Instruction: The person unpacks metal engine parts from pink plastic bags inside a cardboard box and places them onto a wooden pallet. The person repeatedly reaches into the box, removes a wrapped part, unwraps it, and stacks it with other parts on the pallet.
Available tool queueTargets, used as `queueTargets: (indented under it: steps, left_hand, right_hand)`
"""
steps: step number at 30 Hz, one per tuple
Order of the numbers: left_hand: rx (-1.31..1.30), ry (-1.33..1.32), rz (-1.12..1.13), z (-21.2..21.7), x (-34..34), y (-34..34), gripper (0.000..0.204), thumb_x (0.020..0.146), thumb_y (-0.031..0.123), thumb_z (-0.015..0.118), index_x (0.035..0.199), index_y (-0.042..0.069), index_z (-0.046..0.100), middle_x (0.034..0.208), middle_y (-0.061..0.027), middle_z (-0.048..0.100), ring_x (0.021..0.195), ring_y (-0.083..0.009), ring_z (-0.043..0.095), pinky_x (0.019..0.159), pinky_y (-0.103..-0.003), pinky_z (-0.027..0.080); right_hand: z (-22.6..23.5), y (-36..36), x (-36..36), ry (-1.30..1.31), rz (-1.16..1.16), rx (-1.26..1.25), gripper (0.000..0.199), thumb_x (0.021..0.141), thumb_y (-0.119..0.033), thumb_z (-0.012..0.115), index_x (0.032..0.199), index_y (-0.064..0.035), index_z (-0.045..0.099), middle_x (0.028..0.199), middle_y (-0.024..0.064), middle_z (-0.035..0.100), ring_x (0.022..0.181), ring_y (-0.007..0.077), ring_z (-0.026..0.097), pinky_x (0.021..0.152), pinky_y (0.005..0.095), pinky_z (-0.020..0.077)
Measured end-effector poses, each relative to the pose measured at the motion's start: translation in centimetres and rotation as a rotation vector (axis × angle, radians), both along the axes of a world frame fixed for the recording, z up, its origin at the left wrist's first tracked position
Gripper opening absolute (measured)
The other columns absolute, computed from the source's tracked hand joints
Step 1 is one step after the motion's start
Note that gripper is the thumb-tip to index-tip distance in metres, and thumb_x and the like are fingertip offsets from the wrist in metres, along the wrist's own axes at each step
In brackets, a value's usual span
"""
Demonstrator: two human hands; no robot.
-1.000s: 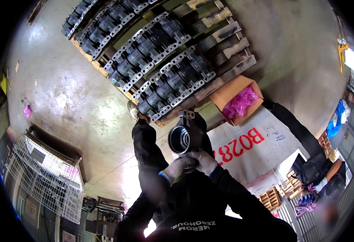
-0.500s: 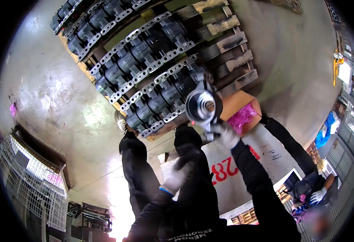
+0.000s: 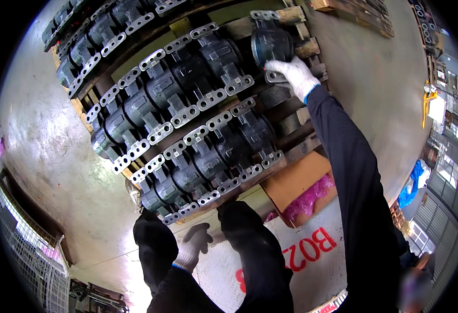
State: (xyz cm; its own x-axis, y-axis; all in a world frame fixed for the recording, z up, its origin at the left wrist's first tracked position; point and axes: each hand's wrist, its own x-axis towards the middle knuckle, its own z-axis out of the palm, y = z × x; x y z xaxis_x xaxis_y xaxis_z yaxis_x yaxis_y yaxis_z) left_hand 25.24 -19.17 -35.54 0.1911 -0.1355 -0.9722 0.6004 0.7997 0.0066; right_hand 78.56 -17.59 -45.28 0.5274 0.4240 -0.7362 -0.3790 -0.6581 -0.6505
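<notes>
My right hand [image 3: 297,77], in a white knit glove, reaches far out over the pallet [image 3: 276,97] and grips the lower flange of a black cast-metal housing [image 3: 272,44]. This housing has a round body and a pale drilled flange at each end. It is over the slats at the right end; whether it rests on them I cannot tell. Left of it, rows of similar housings [image 3: 148,99] lie tightly side by side. My left hand [image 3: 193,246], gloved, hovers by my knees with its fingers apart and nothing in it.
An open cardboard box [image 3: 297,188] with pink plastic wrap stands by the pallet's near right corner. Beneath my legs is a pale plate [image 3: 312,255] with red markings. A white wire cage [image 3: 28,250] is at the left, and another pallet [image 3: 359,14] lies far right.
My right hand has carried the housing away from me to the pallet's far right, turning it on the way. My left hand has shifted left. The view has moved forward too.
</notes>
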Motion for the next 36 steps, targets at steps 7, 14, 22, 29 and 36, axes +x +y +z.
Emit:
queueTargets:
  steps: [7, 14, 22, 29, 36]
  left_hand:
    - [-0.088, -0.144, 0.298, -0.5, 2.0, 1.0, 0.037, 0.100, 0.019, 0.054, 0.131, -0.002, 0.055, 0.089, -0.0145, 0.067, 0.067, -0.0188, 0.059, 0.060, -0.028, 0.047]
    - [-0.096, -0.195, 0.173, -0.3, 4.3, 1.7, 0.046, 0.101, 0.024, 0.048, 0.138, -0.003, 0.049, 0.095, -0.0128, 0.065, 0.074, -0.0153, 0.057, 0.069, -0.028, 0.047]
    - [-0.086, -0.138, 0.179, -0.6, 4.6, 1.8, 0.047, 0.101, 0.023, 0.048, 0.138, -0.005, 0.048, 0.095, -0.0115, 0.065, 0.074, -0.0147, 0.056, 0.070, -0.028, 0.047]
    - [-0.132, -0.188, 0.143, -1.1, 5.2, 1.5, 0.050, 0.099, 0.024, 0.050, 0.139, -0.006, 0.047, 0.096, -0.0127, 0.064, 0.074, -0.0155, 0.055, 0.069, -0.029, 0.047]
    - [-0.074, -0.120, 0.119, -0.7, 6.7, 0.8, 0.051, 0.099, 0.027, 0.050, 0.138, -0.006, 0.049, 0.093, -0.0099, 0.064, 0.072, -0.0146, 0.055, 0.068, -0.026, 0.046]
  right_hand:
    - [-9.0, 1.5, 4.0, -0.377, 0.310, -0.049, 0.072, 0.079, -0.018, 0.086, 0.130, 0.0130, 0.046, 0.115, 0.0173, 0.066, 0.099, 0.0199, 0.069, 0.085, 0.0288, 0.0597]
    - [-5.0, 1.9, 1.5, -0.291, 0.433, -0.136, 0.093, 0.076, -0.044, 0.084, 0.137, 0.0150, 0.045, 0.127, 0.0205, 0.063, 0.119, 0.0254, 0.058, 0.103, 0.0339, 0.0446]
    - [-5.8, 3.3, 1.4, -0.152, 0.487, -0.100, 0.083, 0.077, -0.038, 0.085, 0.134, 0.0116, 0.049, 0.123, 0.0176, 0.065, 0.114, 0.0239, 0.060, 0.101, 0.0330, 0.0457]
    - [-9.6, -0.3, 3.6, -0.273, 0.430, -0.032, 0.079, 0.077, -0.034, 0.087, 0.134, 0.0063, 0.052, 0.123, 0.0143, 0.066, 0.113, 0.0220, 0.061, 0.101, 0.0334, 0.0470]
    - [-9.0, 0.8, 2.5, -0.237, 0.423, -0.089, 0.099, 0.070, -0.039, 0.090, 0.136, 0.0176, 0.043, 0.131, 0.0232, 0.062, 0.124, 0.0288, 0.058, 0.107, 0.0339, 0.0440]
